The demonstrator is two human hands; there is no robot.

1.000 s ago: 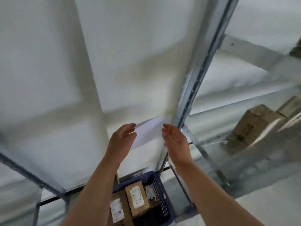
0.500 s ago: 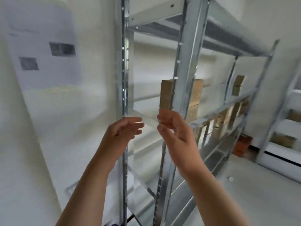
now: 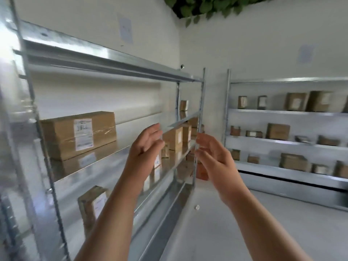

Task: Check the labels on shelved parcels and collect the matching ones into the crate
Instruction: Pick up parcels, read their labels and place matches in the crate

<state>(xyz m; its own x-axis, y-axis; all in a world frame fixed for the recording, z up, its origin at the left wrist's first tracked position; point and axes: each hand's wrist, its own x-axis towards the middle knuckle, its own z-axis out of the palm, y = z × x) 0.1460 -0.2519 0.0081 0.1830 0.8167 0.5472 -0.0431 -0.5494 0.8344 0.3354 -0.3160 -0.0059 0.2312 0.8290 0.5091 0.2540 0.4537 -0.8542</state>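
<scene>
Head view: two bare hands are raised in front of two metal racks. The left hand (image 3: 146, 146) is open, fingers loosely bent, palm turned inward. The right hand (image 3: 212, 157) is open too, fingers spread and slightly curved. They are near each other but apart, and neither has hold of anything that can be seen.

The near rack (image 3: 113, 59) runs along the left wall. On its middle shelf stands one large parcel (image 3: 62, 136), brown cardboard, with one white label (image 3: 83, 133) on the side facing out; the print is too blurred to read. On the shelf below stands one smaller labelled parcel (image 3: 93, 206), upright, just beside the left forearm. Farther along the same rack is a cluster of parcels (image 3: 175, 138), partly hidden behind the hands; their number cannot be told.

The far rack (image 3: 282, 80) stands against the back wall with three loaded shelves. The top shelf carries four parcels (image 3: 296, 101); the two lower shelves carry roughly five each, blurred.

Two sheets of paper are on the walls: one (image 3: 125, 31) above the near rack, one (image 3: 305, 53) above the far rack. Green leaves (image 3: 207, 4) hang at the top edge. One small white object (image 3: 197, 207) lies on the floor (image 3: 263, 223).
</scene>
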